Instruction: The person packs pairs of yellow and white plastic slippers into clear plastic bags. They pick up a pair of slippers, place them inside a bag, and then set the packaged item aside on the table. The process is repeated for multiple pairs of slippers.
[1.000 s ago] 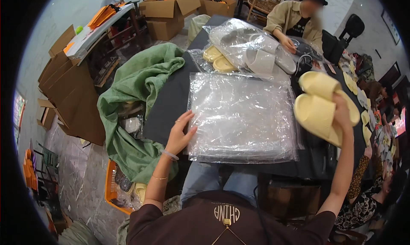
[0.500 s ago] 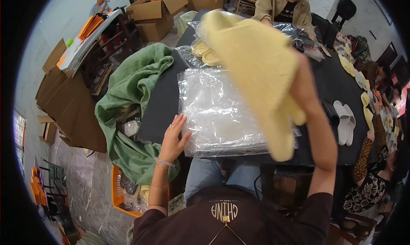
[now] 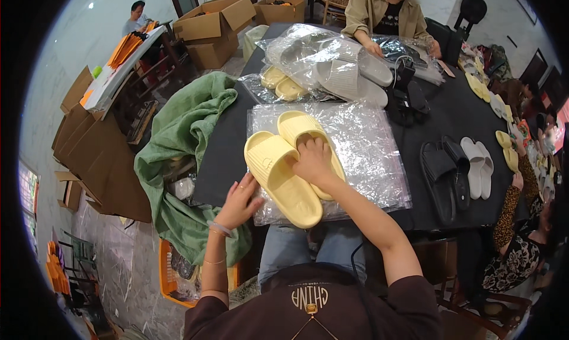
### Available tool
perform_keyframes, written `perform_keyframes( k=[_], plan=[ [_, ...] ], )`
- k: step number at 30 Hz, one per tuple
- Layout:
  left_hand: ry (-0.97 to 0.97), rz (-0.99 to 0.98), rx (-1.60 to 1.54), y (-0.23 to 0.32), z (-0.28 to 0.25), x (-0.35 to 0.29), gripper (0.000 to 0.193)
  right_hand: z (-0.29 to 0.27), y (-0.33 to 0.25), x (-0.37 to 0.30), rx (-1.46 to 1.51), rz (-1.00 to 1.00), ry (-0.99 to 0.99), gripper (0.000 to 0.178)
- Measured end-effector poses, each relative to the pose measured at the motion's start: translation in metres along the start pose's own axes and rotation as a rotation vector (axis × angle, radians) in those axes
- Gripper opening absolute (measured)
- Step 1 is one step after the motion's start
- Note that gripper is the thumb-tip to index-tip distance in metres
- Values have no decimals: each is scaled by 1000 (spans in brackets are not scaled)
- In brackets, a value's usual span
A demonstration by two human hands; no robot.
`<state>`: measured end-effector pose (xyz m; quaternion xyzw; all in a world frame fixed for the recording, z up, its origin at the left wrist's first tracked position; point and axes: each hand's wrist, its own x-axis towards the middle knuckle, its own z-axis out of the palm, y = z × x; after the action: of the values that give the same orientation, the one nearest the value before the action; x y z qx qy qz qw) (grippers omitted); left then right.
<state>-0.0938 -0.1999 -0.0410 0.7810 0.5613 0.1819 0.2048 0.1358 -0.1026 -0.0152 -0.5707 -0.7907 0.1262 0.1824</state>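
Note:
A pair of pale yellow slide sandals point(image 3: 291, 199) rests at a slant, soles down, on a stack of clear plastic bags point(image 3: 370, 156). My right hand point(image 3: 313, 161) grips the pair where the two straps meet, its fingers curled by the opening of the farther sandal; part of the fingers is hidden there. At the stack's left edge lies my left hand point(image 3: 240, 202), fingers stretched out beside the nearer sandal and holding nothing.
Bagged grey slides point(image 3: 355, 73) and bagged yellow slides point(image 3: 281, 85) lie beyond the stack. Black slides point(image 3: 438, 177) and white slides point(image 3: 476, 168) stand at right. A green cloth point(image 3: 184, 132) hangs at left above an orange basket point(image 3: 169, 284). Co-workers sit across and at right.
My right hand has brought the yellow slides down and leftward from a raised, blurred swing onto the plastic bags. My left hand has stayed near the stack's left edge, shifting slightly down.

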Motion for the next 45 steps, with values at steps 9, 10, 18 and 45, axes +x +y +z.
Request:
perform_keyframes(
  k=[9,10,18,45],
  plan=[
    [281,-58,218,2,12,60,46,20,24,25,237,29,44,48],
    [245,-37,231,2,10,63,45,10,21,25,309,33,10,48],
    [204,219,-226,-22,22,90,42,19,5,6,79,-28,10,59],
    [156,-5,319,-8,22,82,65,-32,121,-35,-150,267,43,58]
  ],
)
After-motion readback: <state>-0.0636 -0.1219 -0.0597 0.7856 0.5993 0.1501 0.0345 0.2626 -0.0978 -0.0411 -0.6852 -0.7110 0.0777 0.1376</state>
